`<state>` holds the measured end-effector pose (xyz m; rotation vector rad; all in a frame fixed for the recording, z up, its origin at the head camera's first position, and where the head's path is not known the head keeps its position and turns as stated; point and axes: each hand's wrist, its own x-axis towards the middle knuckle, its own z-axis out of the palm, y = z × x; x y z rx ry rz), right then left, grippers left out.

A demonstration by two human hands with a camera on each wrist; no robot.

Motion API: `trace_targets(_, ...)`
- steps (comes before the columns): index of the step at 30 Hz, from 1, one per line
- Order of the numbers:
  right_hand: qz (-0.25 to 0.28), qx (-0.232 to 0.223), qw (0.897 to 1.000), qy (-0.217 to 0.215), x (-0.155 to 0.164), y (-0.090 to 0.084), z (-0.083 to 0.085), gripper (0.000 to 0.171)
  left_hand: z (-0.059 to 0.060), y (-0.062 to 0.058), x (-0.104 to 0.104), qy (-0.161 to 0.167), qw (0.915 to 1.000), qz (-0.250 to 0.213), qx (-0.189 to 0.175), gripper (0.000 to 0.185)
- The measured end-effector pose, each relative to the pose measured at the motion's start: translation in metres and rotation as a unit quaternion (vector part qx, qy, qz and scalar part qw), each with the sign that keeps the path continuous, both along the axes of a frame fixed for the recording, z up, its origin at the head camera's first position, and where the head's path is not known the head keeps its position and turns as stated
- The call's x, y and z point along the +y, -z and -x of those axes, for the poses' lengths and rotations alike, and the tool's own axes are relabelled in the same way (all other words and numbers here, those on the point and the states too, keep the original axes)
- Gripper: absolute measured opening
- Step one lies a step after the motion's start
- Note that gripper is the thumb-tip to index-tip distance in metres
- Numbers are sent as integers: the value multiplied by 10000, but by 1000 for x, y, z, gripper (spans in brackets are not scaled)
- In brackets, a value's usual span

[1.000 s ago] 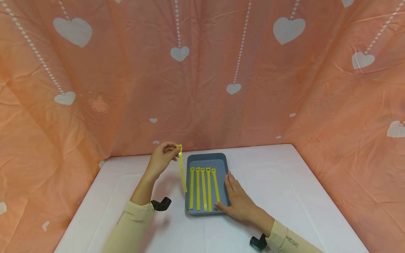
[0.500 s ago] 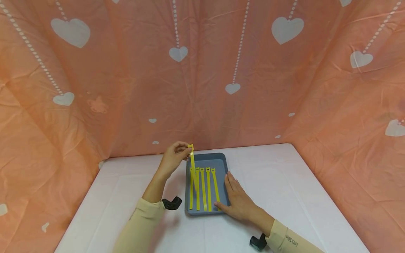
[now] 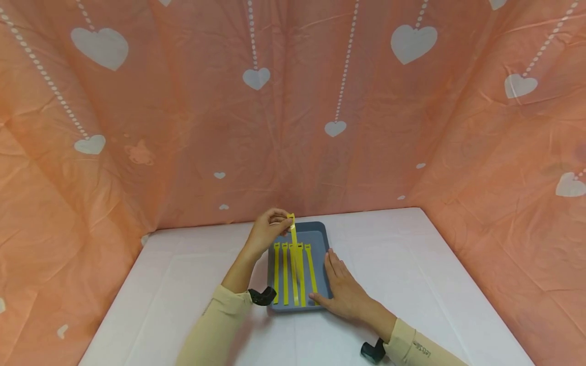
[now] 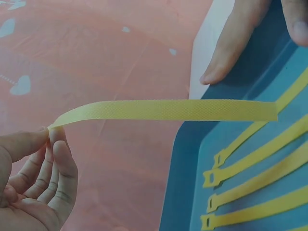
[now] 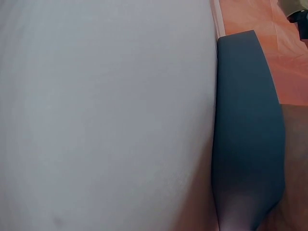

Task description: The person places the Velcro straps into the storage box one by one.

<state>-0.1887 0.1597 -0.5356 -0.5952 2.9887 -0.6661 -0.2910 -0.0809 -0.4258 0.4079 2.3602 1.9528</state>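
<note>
My left hand [image 3: 267,233] pinches a yellow hook-and-loop cable tie [image 3: 294,235] by its slotted head, between thumb and fingertips. The strap hangs down over the blue-grey tray [image 3: 316,235]; in the left wrist view this held cable tie [image 4: 163,110] stretches out with its tail above the tray. Several more yellow cable ties [image 3: 276,274] lie side by side in the tray, slotted heads at the far end. My right hand [image 3: 349,294] rests along the tray's right rim with straight fingers, its thumb reaching over the near right corner. The right wrist view shows the tray's outer wall [image 5: 248,115].
The tray stands on a white-covered table [image 3: 412,284]. A peach curtain [image 3: 297,168] with white hearts encloses the back and both sides. Each wrist carries a black camera mount, such as the right mount [image 3: 373,351].
My left hand has moved right, carrying the cable tie from beside the tray's left edge to above its middle. The right hand has stayed at the rim.
</note>
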Motion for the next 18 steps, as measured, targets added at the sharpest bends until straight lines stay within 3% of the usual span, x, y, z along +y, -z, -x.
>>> trace_targets(12, 90, 82, 9999, -37, 1, 1, 0, 114, 3, 13, 19, 240, 9996, 59, -155, 25)
trace_targets(18, 139, 128, 9998, -58, 2, 1, -1, 114, 6, 23, 27, 362, 9989, -130, -266, 28)
